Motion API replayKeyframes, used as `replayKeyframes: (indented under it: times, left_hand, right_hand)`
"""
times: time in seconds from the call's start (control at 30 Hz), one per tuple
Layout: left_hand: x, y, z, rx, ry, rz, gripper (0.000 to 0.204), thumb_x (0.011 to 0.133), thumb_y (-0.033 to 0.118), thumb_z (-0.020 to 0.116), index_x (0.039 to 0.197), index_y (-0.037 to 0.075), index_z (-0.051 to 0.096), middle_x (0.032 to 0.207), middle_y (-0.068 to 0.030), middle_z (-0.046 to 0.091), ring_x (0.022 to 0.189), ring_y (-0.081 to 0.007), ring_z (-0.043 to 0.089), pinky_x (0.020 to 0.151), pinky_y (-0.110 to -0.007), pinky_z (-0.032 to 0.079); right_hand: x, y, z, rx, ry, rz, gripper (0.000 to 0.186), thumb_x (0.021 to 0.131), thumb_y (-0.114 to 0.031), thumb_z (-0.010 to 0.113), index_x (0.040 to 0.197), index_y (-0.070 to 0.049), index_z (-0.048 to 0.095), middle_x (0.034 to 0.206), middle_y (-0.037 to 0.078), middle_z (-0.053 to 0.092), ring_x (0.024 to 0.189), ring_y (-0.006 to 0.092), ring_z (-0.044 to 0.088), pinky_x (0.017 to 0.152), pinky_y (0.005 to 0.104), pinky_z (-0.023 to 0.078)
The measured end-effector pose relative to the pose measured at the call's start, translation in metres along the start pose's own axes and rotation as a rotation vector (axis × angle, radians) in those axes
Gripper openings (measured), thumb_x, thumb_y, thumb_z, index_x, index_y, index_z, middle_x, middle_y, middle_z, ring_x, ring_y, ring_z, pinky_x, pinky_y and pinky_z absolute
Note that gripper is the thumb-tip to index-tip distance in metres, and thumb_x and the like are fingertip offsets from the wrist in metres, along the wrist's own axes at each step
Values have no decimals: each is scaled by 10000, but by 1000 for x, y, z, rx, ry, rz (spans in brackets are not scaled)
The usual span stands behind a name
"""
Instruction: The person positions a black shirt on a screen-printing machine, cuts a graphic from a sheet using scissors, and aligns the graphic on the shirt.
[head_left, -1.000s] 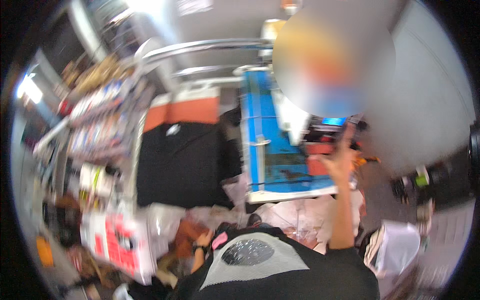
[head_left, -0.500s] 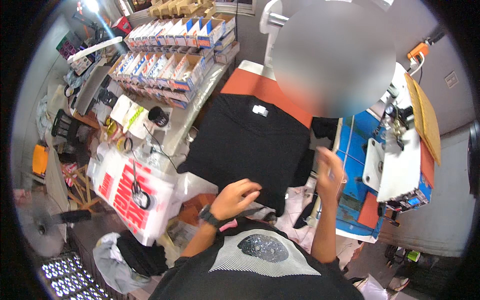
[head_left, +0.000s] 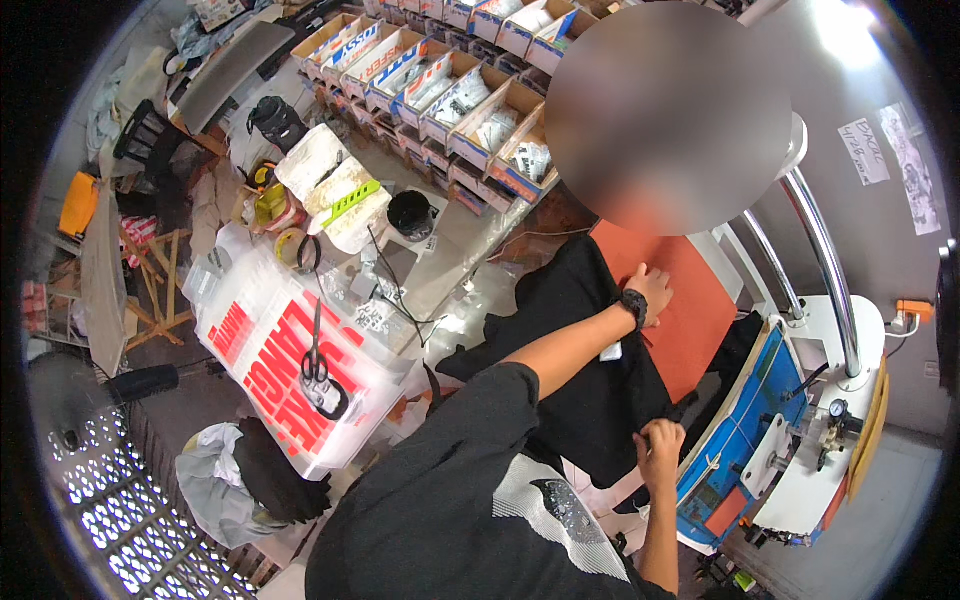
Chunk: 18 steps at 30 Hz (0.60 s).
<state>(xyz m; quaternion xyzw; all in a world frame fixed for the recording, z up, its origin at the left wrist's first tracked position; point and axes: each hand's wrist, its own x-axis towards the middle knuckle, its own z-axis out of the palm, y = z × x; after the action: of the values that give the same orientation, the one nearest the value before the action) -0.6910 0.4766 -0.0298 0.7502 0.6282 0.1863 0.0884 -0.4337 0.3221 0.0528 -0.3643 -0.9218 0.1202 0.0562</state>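
Note:
A black T-shirt [head_left: 575,435] lies bunched over the near part of a flat orange-red pad [head_left: 695,310]. My left hand [head_left: 652,290], a black watch on its wrist, reaches across the shirt and rests on the pad with fingers spread. Under that forearm, a white neck label [head_left: 611,352] shows in part. My right hand [head_left: 660,450] is at the shirt's right edge, fingers curled closed. Whatever they may grip is hidden.
Boxes of small packets [head_left: 440,95] line the table's back. Scissors [head_left: 316,365] lie on red-printed plastic bags [head_left: 270,370], near a black mug [head_left: 410,215]. At right stands a blue-and-white press machine [head_left: 745,420]. A blurred disc covers the upper right.
The view has swung to the right. The shirt, spread flat across the pad before, is now gathered nearer me, baring more pad. My left hand has reached forward onto the pad; my right hand's fingers have curled.

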Motion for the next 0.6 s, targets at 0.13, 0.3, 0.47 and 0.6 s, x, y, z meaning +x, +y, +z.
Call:
replayKeyframes:
  times: [0.13,0.3,0.47,0.6]
  left_hand:
    - [-7,-23,-6,-328,-96,-95,421,780,357,783,1053,54,677,1036,-142,672,1022,-288,635,895,-442,436]
    - [-101,-70,-76,-961,623,-431,257,890,194,707,1025,-23,675,967,-142,696,878,-215,659,769,-340,516]
    - [-263,-186,-38,-485,838,-921,393,909,383,693,987,-2,675,876,-143,678,781,-265,631,729,-392,498]
    - [-313,-199,-31,638,930,-1015,290,918,286,631,1024,21,686,1005,-149,657,959,-341,618,844,-440,480]
  right_hand:
    - [9,14,2,-62,102,58,205,751,-59,743,872,-72,578,867,79,590,901,286,585,918,414,375]
    - [70,113,13,272,439,299,101,889,-61,656,929,6,591,838,131,628,799,263,617,778,344,478]
    - [111,192,25,383,341,530,204,911,-169,690,953,24,637,804,148,671,719,210,627,721,332,499]
    - [122,179,24,352,271,553,177,896,-163,708,948,2,672,810,73,674,776,120,608,737,303,493]
